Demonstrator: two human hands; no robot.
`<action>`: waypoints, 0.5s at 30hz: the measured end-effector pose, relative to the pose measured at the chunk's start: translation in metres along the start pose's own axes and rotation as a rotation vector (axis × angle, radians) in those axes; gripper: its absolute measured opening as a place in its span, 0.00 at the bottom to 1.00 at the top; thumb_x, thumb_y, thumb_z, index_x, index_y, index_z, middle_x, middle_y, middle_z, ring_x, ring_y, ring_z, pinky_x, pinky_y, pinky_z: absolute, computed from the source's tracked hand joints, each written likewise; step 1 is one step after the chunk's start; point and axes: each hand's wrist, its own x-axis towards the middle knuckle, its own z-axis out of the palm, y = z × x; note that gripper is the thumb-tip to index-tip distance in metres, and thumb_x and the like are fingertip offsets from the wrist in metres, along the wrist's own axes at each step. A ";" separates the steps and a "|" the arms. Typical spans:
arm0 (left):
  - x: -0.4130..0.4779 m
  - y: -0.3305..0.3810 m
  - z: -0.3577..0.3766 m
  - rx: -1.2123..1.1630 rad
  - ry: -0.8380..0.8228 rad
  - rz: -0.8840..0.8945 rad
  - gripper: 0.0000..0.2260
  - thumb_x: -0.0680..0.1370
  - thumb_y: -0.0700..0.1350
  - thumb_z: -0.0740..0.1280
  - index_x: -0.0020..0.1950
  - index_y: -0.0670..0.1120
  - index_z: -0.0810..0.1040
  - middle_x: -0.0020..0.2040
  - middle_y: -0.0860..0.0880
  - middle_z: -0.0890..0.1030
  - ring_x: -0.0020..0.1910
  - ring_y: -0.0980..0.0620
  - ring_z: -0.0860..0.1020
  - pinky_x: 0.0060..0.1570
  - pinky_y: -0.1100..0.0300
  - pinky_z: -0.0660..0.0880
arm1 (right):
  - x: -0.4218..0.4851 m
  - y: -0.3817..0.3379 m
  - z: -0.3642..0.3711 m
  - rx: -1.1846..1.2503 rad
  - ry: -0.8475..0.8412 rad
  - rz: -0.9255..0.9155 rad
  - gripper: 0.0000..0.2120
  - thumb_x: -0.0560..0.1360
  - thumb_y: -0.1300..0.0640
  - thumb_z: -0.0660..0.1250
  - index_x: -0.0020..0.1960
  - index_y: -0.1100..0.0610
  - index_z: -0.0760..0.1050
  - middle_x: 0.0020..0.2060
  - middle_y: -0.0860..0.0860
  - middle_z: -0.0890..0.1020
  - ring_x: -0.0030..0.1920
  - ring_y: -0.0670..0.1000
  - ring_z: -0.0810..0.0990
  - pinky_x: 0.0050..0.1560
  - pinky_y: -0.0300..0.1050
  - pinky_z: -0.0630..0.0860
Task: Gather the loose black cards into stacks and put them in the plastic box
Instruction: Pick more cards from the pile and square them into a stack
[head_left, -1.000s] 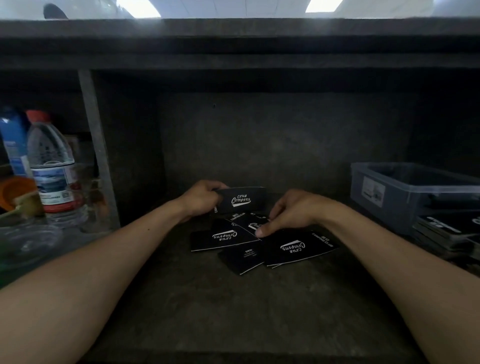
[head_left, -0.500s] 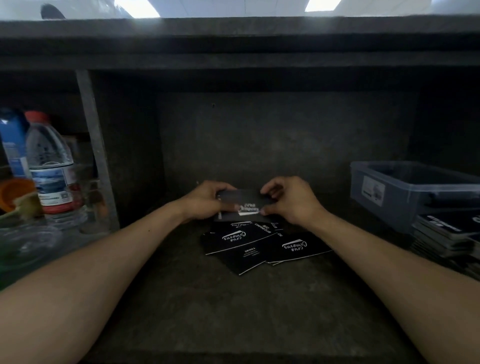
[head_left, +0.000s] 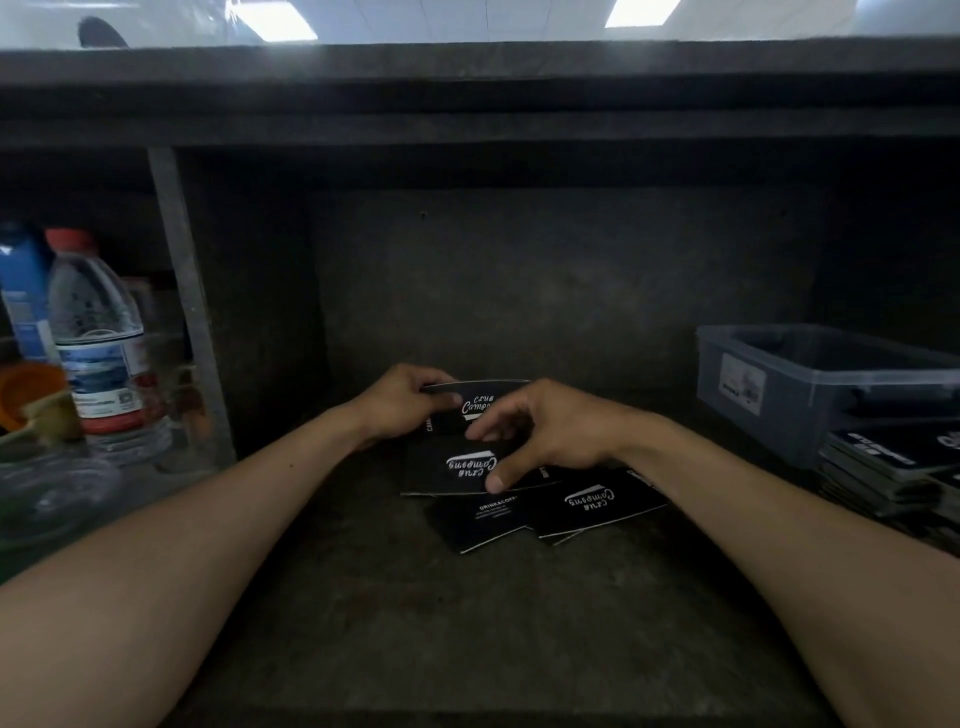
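Observation:
Low in the middle of the dark shelf, my left hand (head_left: 400, 405) grips a small stack of black cards (head_left: 485, 396) with white "Club Camping" script, held upright on edge. My right hand (head_left: 561, 436) reaches down just in front of the stack. Its thumb lies on the near edge and its fingers on the far edge of a loose black card (head_left: 447, 470) on the shelf. Two more loose cards, one at the right (head_left: 597, 501) and one in front (head_left: 478, 522), lie overlapped beside it. The grey plastic box (head_left: 779, 384) stands at the right.
Stacked black cards (head_left: 883, 467) lie in front of the box at the right edge. Left of a metal divider (head_left: 187, 301) stand a water bottle (head_left: 98, 338), a blue carton (head_left: 23, 291), an orange cup (head_left: 26, 389) and a glass bowl (head_left: 47, 499). A shelf board runs overhead.
My right hand added a card to the stack in my left hand, then came down onto the loose card in front. The left hand stayed in place.

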 end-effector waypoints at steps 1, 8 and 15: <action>0.001 0.000 0.000 -0.023 0.002 -0.011 0.06 0.80 0.40 0.68 0.54 0.44 0.83 0.43 0.50 0.84 0.36 0.63 0.82 0.36 0.70 0.77 | 0.000 0.001 -0.003 -0.004 0.041 -0.002 0.24 0.61 0.53 0.83 0.55 0.45 0.82 0.49 0.44 0.84 0.50 0.41 0.82 0.55 0.37 0.77; 0.002 0.000 0.001 -0.139 0.004 -0.111 0.08 0.80 0.39 0.67 0.53 0.48 0.85 0.48 0.47 0.86 0.45 0.53 0.84 0.50 0.59 0.80 | -0.005 0.013 -0.030 0.454 0.381 0.044 0.16 0.70 0.66 0.76 0.54 0.55 0.77 0.44 0.51 0.86 0.47 0.50 0.84 0.46 0.44 0.79; 0.001 0.004 0.003 -0.134 -0.028 -0.095 0.11 0.81 0.39 0.65 0.51 0.51 0.84 0.46 0.51 0.87 0.41 0.58 0.84 0.40 0.69 0.79 | -0.002 0.017 -0.027 0.683 0.470 0.019 0.36 0.69 0.76 0.72 0.66 0.46 0.69 0.49 0.54 0.82 0.44 0.52 0.86 0.39 0.49 0.84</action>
